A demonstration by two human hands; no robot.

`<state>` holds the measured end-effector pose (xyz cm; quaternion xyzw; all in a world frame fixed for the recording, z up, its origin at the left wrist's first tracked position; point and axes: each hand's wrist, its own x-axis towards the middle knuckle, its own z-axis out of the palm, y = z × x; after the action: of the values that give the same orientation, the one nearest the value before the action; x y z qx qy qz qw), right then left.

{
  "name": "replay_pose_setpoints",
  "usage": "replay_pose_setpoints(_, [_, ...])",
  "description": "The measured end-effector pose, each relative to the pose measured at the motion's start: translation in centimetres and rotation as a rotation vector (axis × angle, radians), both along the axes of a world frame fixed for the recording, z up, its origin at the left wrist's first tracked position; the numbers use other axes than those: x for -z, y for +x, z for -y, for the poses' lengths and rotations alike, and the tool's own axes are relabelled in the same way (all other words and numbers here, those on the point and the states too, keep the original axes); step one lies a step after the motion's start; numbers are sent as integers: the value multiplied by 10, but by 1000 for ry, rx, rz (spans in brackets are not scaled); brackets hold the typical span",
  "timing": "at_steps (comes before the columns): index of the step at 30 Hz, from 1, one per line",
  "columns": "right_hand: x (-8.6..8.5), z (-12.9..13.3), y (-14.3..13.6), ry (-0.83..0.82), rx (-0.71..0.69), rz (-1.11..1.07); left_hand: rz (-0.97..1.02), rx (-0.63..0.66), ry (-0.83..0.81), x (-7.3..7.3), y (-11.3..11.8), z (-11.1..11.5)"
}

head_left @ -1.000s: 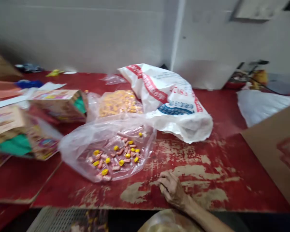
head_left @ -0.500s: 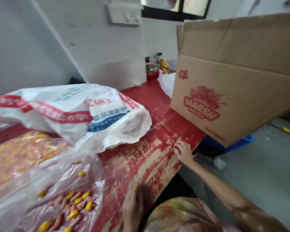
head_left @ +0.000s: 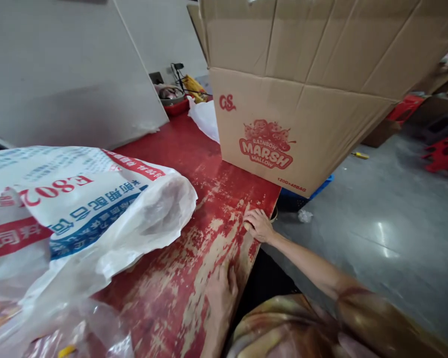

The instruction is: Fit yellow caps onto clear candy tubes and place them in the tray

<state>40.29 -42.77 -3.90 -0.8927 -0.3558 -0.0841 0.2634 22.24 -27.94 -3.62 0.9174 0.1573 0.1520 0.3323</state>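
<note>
Worn red worktop, left hand lying flat near its front edge, right hand flat at the corner just below a large cardboard box printed MARSH, white printed sack to the left, clear plastic bag beneath it, grey floor at right

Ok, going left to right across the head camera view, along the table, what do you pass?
White printed sack → left hand flat on the worn red table → right hand at the table's edge → cardboard Marsh Mallow box → red plastic stools on the grey floor.
</note>
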Motion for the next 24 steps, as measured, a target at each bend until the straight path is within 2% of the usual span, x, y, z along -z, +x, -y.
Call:
replay_pose_setpoints(5, [3,-1,2,-9,13,-15,-55,136,-150,2,35,5])
replay_pose_setpoints(8, [6,1,3,-8,26,-17,-36,155,-175,8,59,8])
replay_pose_setpoints(11, [6,1,3,13,59,-14,30,139,-222,10,93,14])
replay_pose_setpoints(15, [7,-5,0,98,159,-4,22,76,-162,3,149,23])
replay_pose_setpoints(17, [13,-5,-4,174,278,3,-46,76,-64,-2,173,29])
replay_pose_setpoints(20, [41,15,-5,301,606,-33,-145,109,177,-7,197,39])
replay_pose_setpoints(22, [77,45,5,350,861,-137,-172,119,349,-6,203,46])
replay_pose_setpoints(24, [125,82,22,356,1087,-327,-170,117,481,-2,206,50])
